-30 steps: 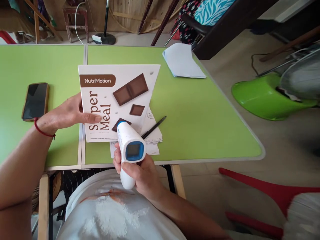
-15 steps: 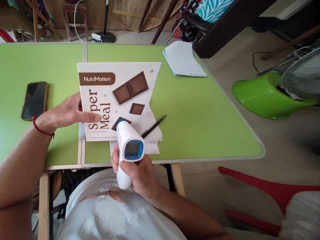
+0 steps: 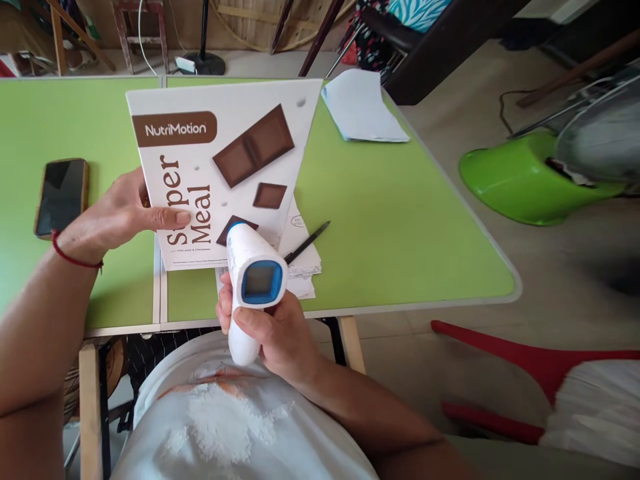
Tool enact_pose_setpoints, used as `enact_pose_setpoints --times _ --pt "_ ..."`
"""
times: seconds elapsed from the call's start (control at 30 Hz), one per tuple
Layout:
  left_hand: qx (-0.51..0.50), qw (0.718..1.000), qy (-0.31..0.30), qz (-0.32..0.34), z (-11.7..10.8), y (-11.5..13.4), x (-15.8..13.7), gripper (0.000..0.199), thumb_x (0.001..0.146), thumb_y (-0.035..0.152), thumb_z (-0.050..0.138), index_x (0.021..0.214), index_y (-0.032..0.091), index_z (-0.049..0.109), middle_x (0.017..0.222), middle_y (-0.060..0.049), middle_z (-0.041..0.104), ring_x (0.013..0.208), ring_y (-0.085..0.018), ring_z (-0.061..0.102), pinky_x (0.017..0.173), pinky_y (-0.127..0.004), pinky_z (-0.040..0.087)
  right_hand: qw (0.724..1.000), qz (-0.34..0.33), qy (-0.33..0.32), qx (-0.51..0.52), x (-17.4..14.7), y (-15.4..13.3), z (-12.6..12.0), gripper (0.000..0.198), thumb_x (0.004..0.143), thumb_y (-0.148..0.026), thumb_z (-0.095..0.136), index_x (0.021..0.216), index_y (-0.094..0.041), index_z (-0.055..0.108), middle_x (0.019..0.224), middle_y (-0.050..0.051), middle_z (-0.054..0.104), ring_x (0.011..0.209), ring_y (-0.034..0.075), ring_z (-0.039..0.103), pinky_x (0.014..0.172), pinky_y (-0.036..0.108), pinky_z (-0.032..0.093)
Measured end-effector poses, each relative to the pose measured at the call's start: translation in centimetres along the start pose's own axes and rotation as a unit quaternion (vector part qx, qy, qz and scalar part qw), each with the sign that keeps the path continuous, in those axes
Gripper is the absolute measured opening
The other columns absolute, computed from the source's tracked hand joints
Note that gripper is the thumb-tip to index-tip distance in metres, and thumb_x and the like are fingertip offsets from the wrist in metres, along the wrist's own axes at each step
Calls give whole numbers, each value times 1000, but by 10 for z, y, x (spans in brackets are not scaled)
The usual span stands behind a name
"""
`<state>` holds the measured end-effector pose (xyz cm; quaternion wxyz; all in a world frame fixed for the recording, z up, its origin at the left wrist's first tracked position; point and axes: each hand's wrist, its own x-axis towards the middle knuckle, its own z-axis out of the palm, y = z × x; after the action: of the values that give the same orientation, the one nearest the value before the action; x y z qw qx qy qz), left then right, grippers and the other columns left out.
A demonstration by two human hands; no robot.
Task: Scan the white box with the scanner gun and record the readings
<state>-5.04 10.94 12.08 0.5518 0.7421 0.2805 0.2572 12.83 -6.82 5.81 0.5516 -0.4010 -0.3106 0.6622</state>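
Observation:
My left hand (image 3: 127,213) grips the left edge of a white box (image 3: 260,133) printed "NutriMotion Super Meal" with chocolate pieces, thumb on its front face. The box is held up, tilted, over the green table. Its depth and back are hidden. My right hand (image 3: 277,333) is wrapped round the handle of a white infrared thermometer (image 3: 235,333) with a blue-framed grey screen facing me. The thermometer's front end overlaps the lower part of the box in view; whether they touch I cannot tell. Behind them lie papers (image 3: 305,267) and a black pen (image 3: 310,241).
A phone (image 3: 63,197) lies at the left on the green table (image 3: 390,220). Folded white paper (image 3: 367,107) rests near the far right corner. Beyond the table's right edge are a green plastic chair (image 3: 520,180) and a red chair (image 3: 500,353).
The box has come up and looks larger, its top leaning a little more to the left. My right hand keeps the thermometer in much the same place. The whole view has shifted slightly.

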Motion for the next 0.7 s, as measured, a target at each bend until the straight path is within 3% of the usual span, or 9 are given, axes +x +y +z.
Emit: enact_pose_setpoints --times 0.1,0.2,0.27,0.33,0.4,0.5,0.6,0.7 --pt "2 1000 19 20 0 -2 0 47 75 38 89 117 22 76 110 -2 78 101 -30 70 84 -39 60 999 -14 -21 -26 1 -9 -1 36 74 -53 79 86 -24 62 72 -2 54 62 13 47 57 30 41" --pt "12 996 57 70 1 1 -1 48 76 38 90 118 23 74 109 0 78 102 -28 69 90 -40 59 984 -91 -41 -145 5 -34 -16 29 78 -50 78 85 -24 65 74 0 59 65 15 53 60 33 45" --pt "22 990 104 93 2 4 -2 47 77 38 90 118 23 73 111 1 77 104 -26 68 94 -41 56 943 -179 0 -281 12 -57 -37 26 77 -46 80 83 -25 66 76 0 63 66 16 55 59 32 46" --pt "32 982 155 108 4 6 0 49 78 40 90 118 22 70 115 2 76 109 -25 66 99 -41 53 870 -245 64 -422 24 -80 -65 28 75 -44 82 90 -24 69 84 2 67 71 17 60 62 33 50" --pt "40 973 185 129 4 2 4 57 72 46 93 117 21 67 117 4 74 113 -26 63 101 -41 51 809 -264 101 -516 39 -97 -96 42 73 -45 82 106 -22 70 104 8 72 92 24 66 80 40 56" --pt "48 966 203 149 2 -11 11 70 63 55 96 114 20 63 118 6 71 116 -26 61 103 -41 49 731 -247 85 -630 64 -105 -136 53 77 -45 77 123 -22 66 120 13 71 112 32 66 98 54 52" --pt "60 967 201 142 1 -26 16 81 64 57 95 122 18 54 121 6 68 118 -25 58 102 -44 47 684 -224 95 -687 82 -94 -157 52 79 -45 75 124 -22 63 121 14 71 112 34 67 98 57 53" --pt "64 973 187 117 4 -36 19 83 65 58 94 125 20 52 121 8 66 119 -24 56 99 -43 47 675 -208 128 -696 93 -79 -162 47 78 -45 76 117 -22 63 115 14 73 105 34 68 90 55 55"
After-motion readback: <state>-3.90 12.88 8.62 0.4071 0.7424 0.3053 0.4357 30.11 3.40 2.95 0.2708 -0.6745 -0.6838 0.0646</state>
